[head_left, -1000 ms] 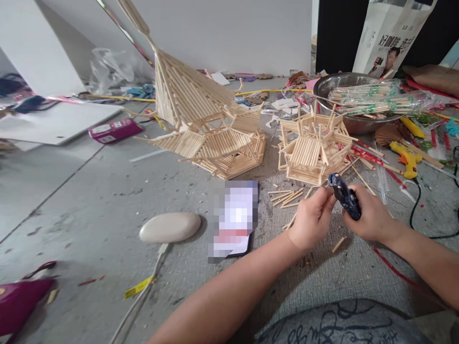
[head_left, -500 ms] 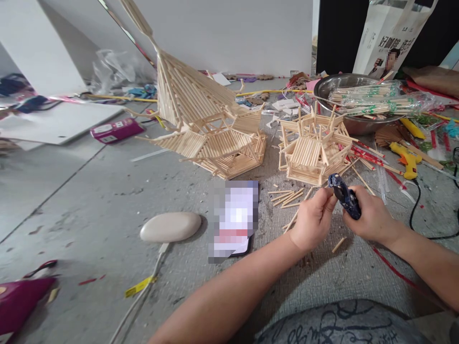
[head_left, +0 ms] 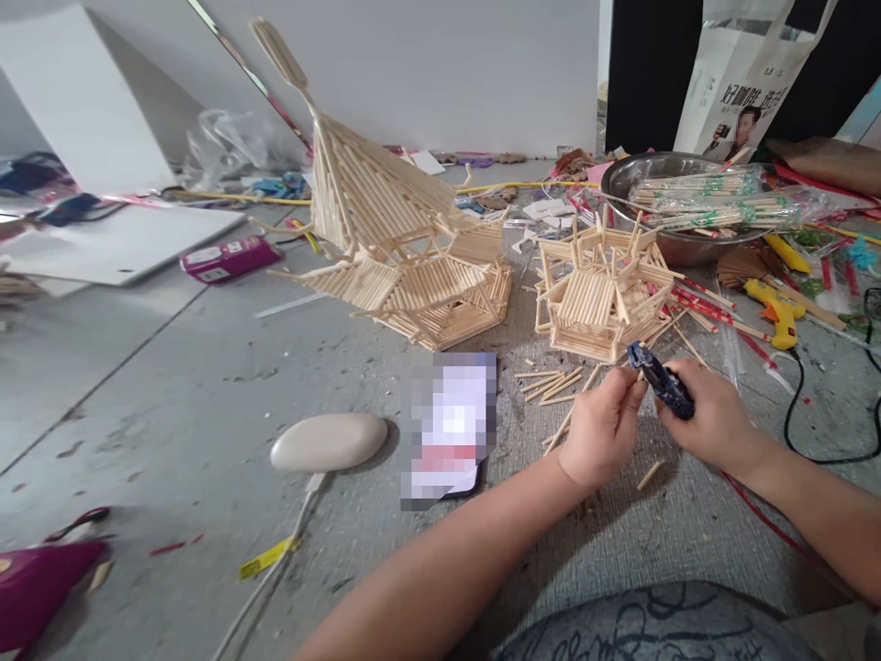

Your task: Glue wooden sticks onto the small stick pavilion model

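Stick (head_left: 641, 377) mostly hidden by left hand (head_left: 597, 427) and dark blue tool (head_left: 659, 380); tool's lower end covered by right hand (head_left: 712, 413). Left hand pinches stick at tool's head, right hand clenched round tool, near smaller stick model (head_left: 585, 298).

Left hand (head_left: 597, 431) beside right hand (head_left: 712, 413), fingers (head_left: 621, 384) apparently curled

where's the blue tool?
Head view, right of centre: the blue tool is in the right hand, its tip beside the left hand, in front of the smaller stick model.
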The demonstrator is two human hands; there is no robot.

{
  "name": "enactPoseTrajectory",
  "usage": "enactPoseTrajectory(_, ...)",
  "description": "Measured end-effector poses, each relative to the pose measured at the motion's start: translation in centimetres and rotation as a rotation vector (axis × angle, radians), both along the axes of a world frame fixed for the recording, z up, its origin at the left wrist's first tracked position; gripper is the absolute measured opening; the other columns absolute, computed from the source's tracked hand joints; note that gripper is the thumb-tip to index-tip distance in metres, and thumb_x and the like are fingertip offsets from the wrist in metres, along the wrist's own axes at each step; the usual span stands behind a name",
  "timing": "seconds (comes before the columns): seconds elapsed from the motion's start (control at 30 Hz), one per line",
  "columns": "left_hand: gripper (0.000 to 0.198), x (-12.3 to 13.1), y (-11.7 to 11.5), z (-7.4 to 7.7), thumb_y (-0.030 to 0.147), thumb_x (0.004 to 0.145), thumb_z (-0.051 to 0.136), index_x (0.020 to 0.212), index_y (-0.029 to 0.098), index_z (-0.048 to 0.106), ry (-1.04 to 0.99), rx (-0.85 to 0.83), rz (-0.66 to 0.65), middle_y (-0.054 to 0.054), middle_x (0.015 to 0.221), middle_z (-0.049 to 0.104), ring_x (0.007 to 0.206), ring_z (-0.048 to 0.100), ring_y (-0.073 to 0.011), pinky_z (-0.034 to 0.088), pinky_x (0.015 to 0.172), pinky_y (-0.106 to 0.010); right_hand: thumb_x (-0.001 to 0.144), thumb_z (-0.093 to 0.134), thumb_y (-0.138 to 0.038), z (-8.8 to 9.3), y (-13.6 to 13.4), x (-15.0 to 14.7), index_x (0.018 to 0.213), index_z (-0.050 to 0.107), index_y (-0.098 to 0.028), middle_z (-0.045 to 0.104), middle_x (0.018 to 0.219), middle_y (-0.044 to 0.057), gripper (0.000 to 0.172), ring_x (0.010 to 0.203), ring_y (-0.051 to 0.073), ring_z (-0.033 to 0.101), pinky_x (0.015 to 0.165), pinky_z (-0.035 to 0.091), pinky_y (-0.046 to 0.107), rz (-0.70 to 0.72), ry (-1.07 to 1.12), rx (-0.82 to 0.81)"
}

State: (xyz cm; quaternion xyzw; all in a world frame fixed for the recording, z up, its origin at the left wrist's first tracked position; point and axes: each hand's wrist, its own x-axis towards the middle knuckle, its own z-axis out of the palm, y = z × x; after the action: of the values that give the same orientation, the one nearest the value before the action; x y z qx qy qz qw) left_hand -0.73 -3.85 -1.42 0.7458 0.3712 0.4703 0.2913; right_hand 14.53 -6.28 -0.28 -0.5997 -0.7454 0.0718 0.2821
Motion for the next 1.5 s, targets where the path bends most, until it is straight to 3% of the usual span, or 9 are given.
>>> enactPoseTrajectory(0.27, 0.015, 0.1, -0.5, 0.2, 0.026, 0.089, 0.038, 0.079, 0.019, 0.047, 0.007, -0.082, -0.032, 0.004, 0.057, 0.045, 0.048, 0.038, -0.0078, 0.032, 0.048, -0.020, 0.070, 0.047, -0.025, -0.4, 0.3, 0.4, 0.073, 0.045, -0.023, 0.055, 0.068, 0.002, 0.004, 0.065, 0.020, 0.055, 0.058, 0.038, 0.029, 0.013, -0.070, -0.033)
enactPoseTrajectory(0.4, 0.015, 0.2, -0.3, -0.1, 0.027, 0.089, 0.038, 0.078, 0.019, 0.045, -0.020, -0.114, -0.056, 0.005, 0.057, 0.042, 0.049, 0.036, -0.0075, 0.031, 0.048, -0.020, 0.072, 0.048, -0.027, -0.3, 0.6, 0.5, 0.068, 0.042, -0.023, 0.051, 0.061, -0.001, 0.008, 0.059, 0.018, 0.052, 0.056, 0.036, 0.029, -0.001, -0.040, -0.103)
enactPoseTrajectory(0.57, 0.023, 0.5, 0.1, -0.3, 0.034, 0.090, 0.036, 0.074, 0.019, 0.042, -0.135, -0.262, -0.085, 0.007, 0.055, 0.035, 0.048, 0.032, -0.0068, 0.030, 0.048, -0.019, 0.075, 0.049, -0.029, 1.1, 0.8, 0.6, 0.077, 0.047, -0.023, 0.057, 0.065, 0.000, 0.007, 0.061, 0.018, 0.054, 0.058, 0.038, 0.029, -0.054, 0.049, -0.171)
enactPoseTrajectory(0.67, 0.025, 0.5, 0.3, -0.1, 0.038, 0.090, 0.035, 0.074, 0.019, 0.041, -0.195, -0.317, -0.104, 0.007, 0.054, 0.036, 0.048, 0.033, -0.0068, 0.031, 0.048, -0.019, 0.074, 0.049, -0.025, 1.8, 0.4, 0.5, 0.092, 0.048, -0.023, 0.062, 0.080, 0.003, 0.018, 0.073, 0.020, 0.058, 0.065, 0.042, 0.032, -0.048, 0.050, -0.156)
enactPoseTrajectory(0.83, 0.026, 0.3, 0.2, 0.0, 0.038, 0.091, 0.034, 0.073, 0.019, 0.040, -0.180, -0.263, -0.114, 0.005, 0.057, 0.044, 0.051, 0.038, -0.0070, 0.034, 0.052, -0.021, 0.072, 0.048, -0.019, 1.5, -0.1, -0.1, 0.099, 0.045, -0.021, 0.060, 0.092, 0.008, 0.027, 0.085, 0.024, 0.058, 0.071, 0.044, 0.036, 0.034, 0.007, -0.148)
enactPoseTrajectory(1.03, 0.021, 0.3, 0.1, -0.8, 0.035, 0.091, 0.034, 0.082, 0.019, 0.043, -0.187, -0.257, -0.117, 0.004, 0.061, 0.048, 0.052, 0.042, -0.0075, 0.036, 0.053, -0.021, 0.072, 0.047, -0.022, 1.2, -0.2, -0.4, 0.101, 0.044, -0.018, 0.059, 0.093, 0.010, 0.029, 0.088, 0.028, 0.058, 0.072, 0.045, 0.040, 0.014, -0.042, -0.149)
enactPoseTrajectory(1.5, 0.020, 0.1, 0.3, -0.8, 0.030, 0.090, 0.036, 0.074, 0.019, 0.042, -0.110, -0.170, -0.102, 0.004, 0.058, 0.045, 0.051, 0.041, -0.0067, 0.034, 0.049, -0.018, 0.073, 0.042, -0.026, 1.0, -0.4, -0.5, 0.096, 0.046, -0.017, 0.063, 0.081, 0.010, 0.025, 0.074, 0.028, 0.062, 0.059, 0.041, 0.035, -0.051, -0.174, -0.143)
